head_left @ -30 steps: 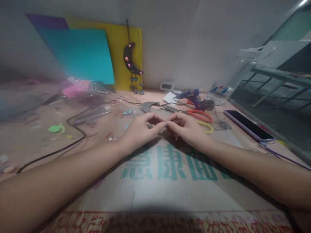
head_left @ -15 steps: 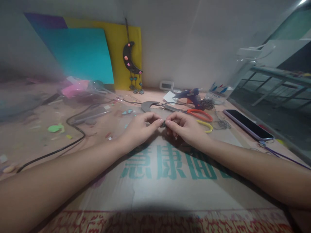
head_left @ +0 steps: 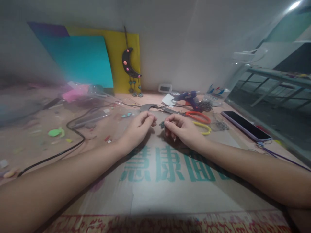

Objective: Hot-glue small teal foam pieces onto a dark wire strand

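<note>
Between the fingertips of my right hand [head_left: 178, 127] is a small dark flower-shaped piece [head_left: 162, 124], pinched at its right side. My left hand [head_left: 143, 124] sits just left of the piece without touching it; its thumb and fingers are pressed together, and whether anything tiny is between them is hidden. Both hands are over a cardboard sheet [head_left: 155, 197] with green printed characters. Behind my left hand lies a dark crescent [head_left: 147, 107]. Scissors with an orange loop and a yellow loop [head_left: 205, 128] lie behind and beside my right hand.
A black moon ornament [head_left: 128, 64] hangs before yellow and turquoise sheets [head_left: 85, 60]. At the back are a white timer [head_left: 165, 88], a glue gun [head_left: 190, 97] and a clear jug [head_left: 217, 94]. A phone [head_left: 245, 125] lies right; a black cable [head_left: 80, 132] curves left among scraps.
My left hand has come off the dark piece and moved slightly left. The piece remains in my right hand's pinch, now more visible. The camera view has shifted a little.
</note>
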The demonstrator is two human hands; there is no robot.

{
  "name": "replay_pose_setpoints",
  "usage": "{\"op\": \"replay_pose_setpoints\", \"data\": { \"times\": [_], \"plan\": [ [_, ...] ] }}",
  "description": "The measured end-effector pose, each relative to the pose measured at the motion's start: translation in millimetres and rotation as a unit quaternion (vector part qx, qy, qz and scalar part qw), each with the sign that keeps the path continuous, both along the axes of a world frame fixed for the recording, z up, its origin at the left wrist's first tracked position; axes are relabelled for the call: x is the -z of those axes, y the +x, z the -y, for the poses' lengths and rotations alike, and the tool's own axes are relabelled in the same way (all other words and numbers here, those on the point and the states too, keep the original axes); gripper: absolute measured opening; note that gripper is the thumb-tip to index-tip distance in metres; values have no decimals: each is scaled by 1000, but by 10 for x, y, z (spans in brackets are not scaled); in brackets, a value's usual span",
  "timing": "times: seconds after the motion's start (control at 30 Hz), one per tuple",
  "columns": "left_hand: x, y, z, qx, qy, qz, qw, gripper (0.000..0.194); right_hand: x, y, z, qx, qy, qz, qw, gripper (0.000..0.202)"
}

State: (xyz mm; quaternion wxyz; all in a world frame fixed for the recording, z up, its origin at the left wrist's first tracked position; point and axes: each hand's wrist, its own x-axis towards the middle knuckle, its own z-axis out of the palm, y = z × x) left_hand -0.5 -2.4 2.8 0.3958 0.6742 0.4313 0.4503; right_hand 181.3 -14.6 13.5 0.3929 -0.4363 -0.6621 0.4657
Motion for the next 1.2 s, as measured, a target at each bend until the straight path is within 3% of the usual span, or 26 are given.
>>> {"op": "replay_pose_setpoints", "data": {
  "times": [0.17,0.27,0.5,1.0,1.2],
  "plan": [
    [-59,15,40,24,31,-64,997,18,-16,-13,2,0,5,-7,1000,26],
    [-124,21,90,8,60,-117,991,18,-11,-23,6,1,3,-6,1000,25],
    [-167,25,109,3,63,-145,987,21,17,-21,7,-7,3,11,1000,25],
    [-138,11,86,10,96,-152,984,21,45,-16,-9,-23,-3,5,1000,23],
    [-97,-1,50,40,51,-113,992,23,51,-19,-11,-14,14,23,1000,19]
  ]
}}
